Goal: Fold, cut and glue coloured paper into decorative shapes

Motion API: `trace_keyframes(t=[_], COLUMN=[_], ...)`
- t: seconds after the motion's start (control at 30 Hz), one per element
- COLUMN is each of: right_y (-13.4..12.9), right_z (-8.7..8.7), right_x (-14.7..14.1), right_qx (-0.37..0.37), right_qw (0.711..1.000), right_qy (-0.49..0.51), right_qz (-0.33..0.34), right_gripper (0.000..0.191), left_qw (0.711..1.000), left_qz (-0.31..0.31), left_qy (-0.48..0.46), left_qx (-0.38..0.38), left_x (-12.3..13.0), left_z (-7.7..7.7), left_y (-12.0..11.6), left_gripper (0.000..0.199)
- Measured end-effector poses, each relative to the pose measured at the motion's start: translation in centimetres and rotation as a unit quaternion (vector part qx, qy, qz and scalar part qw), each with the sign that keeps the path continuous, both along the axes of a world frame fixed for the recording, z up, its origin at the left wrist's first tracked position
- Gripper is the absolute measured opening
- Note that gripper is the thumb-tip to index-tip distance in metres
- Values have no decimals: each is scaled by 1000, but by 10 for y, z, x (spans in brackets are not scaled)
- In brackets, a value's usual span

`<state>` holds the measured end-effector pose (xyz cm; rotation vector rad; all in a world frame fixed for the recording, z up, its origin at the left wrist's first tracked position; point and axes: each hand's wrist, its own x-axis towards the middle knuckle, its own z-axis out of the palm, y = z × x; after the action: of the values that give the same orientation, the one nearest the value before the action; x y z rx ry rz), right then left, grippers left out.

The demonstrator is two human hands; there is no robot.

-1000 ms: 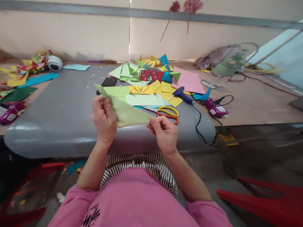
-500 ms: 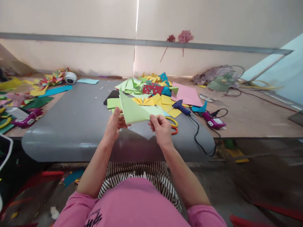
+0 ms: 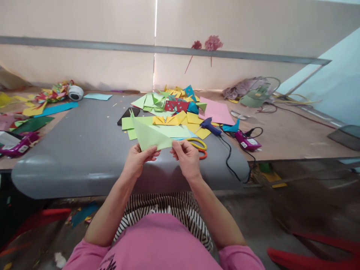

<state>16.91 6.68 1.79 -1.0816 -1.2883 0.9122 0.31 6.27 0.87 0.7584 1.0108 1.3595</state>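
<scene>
A folded light green paper (image 3: 150, 137) is held up above the front of the grey mat (image 3: 84, 150). My left hand (image 3: 139, 159) pinches its lower left edge, thumb on top. At its right corner, my right hand (image 3: 186, 155) grips the paper between thumb and fingers. Scissors with yellow and orange handles (image 3: 200, 144) lie just beyond my right hand. Behind the held sheet are more light green papers (image 3: 177, 131) and folded yellow pieces (image 3: 168, 119). A blue glue gun (image 3: 210, 126) rests to the right.
A dark phone (image 3: 128, 115) lies left of the paper pile. Pink paper (image 3: 216, 111) and a purple box with a cord (image 3: 247, 141) are on the right. A white round device (image 3: 75, 92) stands back left, near colourful paper flowers (image 3: 53, 93).
My left thumb has come down onto the paper's lower edge, and the hand has closed on it. The paper has lowered and tilted slightly. The whole view has shifted a little.
</scene>
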Motion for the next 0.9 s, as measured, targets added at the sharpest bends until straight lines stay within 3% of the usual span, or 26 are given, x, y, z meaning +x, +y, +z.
trace_keyframes(t=[0.27,0.47,0.67,0.8,0.9], right_y=[-1,4,-5,-11,-3], right_z=[-6,-5,-8,-15,-9], right_x=[2,8,-10,-28,-17], right_qx=[-12,-12,-40,-26,-23], right_qw=[1000,1000,998,998,996], right_qy=[10,16,11,34,83], right_qz=[-10,-18,55,34,9], right_gripper=[41,42,40,33,36], left_qw=[998,999,1000,998,998], left_qz=[-11,-29,-1,14,35], left_qy=[63,35,-1,10,28], left_qx=[21,2,24,52,41], left_x=[-8,-8,1,8,3], left_z=[-7,-9,-7,-5,-7], left_y=[-6,-10,-12,-17,-22], left_gripper=[48,47,47,44,45])
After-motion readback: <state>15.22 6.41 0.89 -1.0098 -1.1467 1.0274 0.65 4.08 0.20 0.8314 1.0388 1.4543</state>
